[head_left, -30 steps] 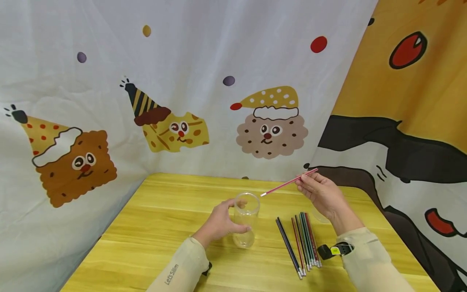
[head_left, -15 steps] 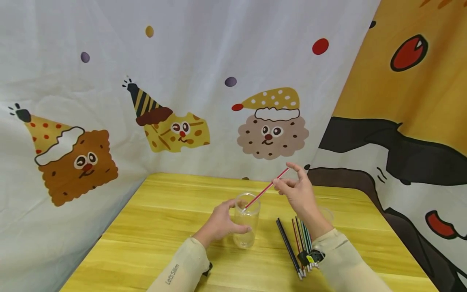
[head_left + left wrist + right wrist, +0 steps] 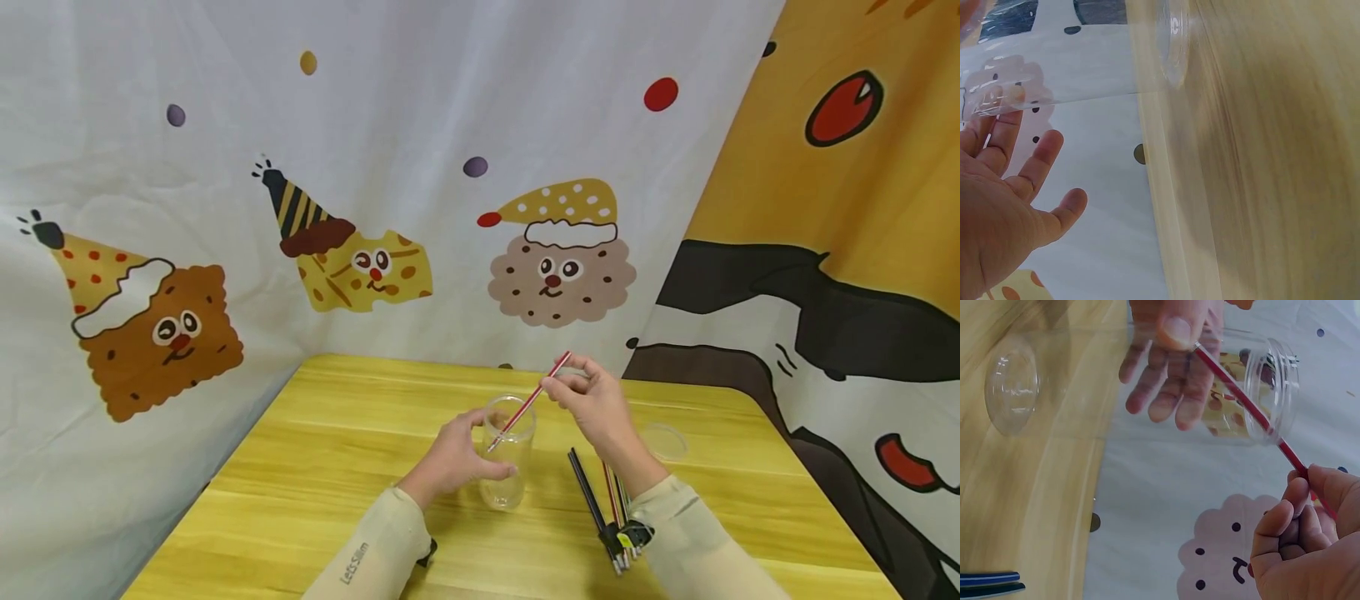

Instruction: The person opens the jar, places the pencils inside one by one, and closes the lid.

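A clear, tall jar [image 3: 519, 450] stands upright on the table with its mouth open at the top. My left hand [image 3: 453, 460] holds it around the side, the thumb in front and fingers behind, as the right wrist view shows through the wall. Between thumb and fingertips, my right hand [image 3: 600, 412] pinches a red pencil [image 3: 1235, 387]. The pencil slants through the jar's mouth, its silvery end inside near the wall by the left thumb [image 3: 1179, 328]. In the left wrist view only part of the jar [image 3: 1085, 69] is seen.
Several pencils [image 3: 588, 504] lie in a loose row on the wooden table [image 3: 322, 467], partly hidden under the right wrist. A clear round lid [image 3: 666, 442] lies behind the right forearm. A printed curtain [image 3: 420, 100] hangs behind the table.
My right hand has moved left and down, bringing the red pencil from beside the jar through its mouth; it sits deeper than half a second ago. The left hand and jar stay put.
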`<state>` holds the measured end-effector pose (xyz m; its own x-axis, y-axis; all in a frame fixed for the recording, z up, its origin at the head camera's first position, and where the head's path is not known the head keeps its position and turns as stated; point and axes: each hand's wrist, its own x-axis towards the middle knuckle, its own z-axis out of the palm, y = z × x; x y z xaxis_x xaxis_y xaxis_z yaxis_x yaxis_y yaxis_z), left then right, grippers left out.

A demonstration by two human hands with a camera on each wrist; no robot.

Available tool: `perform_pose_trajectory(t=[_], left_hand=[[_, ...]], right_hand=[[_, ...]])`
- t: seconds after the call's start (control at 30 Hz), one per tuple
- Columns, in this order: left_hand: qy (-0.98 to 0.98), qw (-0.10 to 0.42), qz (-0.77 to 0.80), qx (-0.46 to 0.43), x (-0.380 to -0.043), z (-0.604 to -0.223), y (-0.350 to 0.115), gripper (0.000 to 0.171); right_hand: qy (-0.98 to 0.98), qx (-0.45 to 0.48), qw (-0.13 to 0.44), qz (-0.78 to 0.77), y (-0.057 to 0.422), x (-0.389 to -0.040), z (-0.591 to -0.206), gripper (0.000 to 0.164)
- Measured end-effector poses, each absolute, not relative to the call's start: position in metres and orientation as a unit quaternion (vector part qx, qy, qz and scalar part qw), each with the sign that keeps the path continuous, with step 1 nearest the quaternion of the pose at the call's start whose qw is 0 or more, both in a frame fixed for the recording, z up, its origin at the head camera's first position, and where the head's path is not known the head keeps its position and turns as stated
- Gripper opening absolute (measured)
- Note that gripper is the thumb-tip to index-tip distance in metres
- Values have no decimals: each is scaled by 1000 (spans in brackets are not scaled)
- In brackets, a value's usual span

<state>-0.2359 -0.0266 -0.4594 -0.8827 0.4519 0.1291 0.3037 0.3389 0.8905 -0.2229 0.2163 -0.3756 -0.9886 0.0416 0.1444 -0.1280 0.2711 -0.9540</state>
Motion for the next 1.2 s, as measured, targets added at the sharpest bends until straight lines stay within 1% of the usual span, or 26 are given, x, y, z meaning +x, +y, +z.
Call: perform_pose_trajectory(t=[0.17, 0.3, 0.4, 0.53, 0.7, 0.8, 0.87, 0.93, 1.2], left_hand=[[815, 71, 526, 232, -236, -459, -28, 74], [814, 72, 527, 235, -236, -460, -28, 77], [813, 75, 528, 232, -235, -459, -28, 77], [814, 77, 528, 229, -235, -458, -28, 76], [814, 79, 527, 231, -235, -458, -28, 76], [812, 81, 529, 231, -235, -459, -28, 75], [812, 81, 530, 230, -235, -459, -27, 74], [813, 80, 530, 228, -235, -459, -27, 73], [814, 79, 529, 227, -235, -459, -27, 72]], right_hand=[[-812, 40, 64, 578, 208, -222, -382, 38], [-827, 58, 69, 555, 202, -220, -384, 32], [-827, 74, 73, 552, 200, -219, -385, 36], [-823, 103, 90, 552, 198, -217, -385, 49], [-837, 147, 160, 503, 195, -214, -388, 60], [-848, 167, 204, 459, 193, -214, -390, 62], [-852, 179, 222, 439, 193, -214, -392, 59], [-853, 187, 231, 429, 193, -213, -393, 51], [-859, 188, 231, 417, 192, -214, -395, 22]])
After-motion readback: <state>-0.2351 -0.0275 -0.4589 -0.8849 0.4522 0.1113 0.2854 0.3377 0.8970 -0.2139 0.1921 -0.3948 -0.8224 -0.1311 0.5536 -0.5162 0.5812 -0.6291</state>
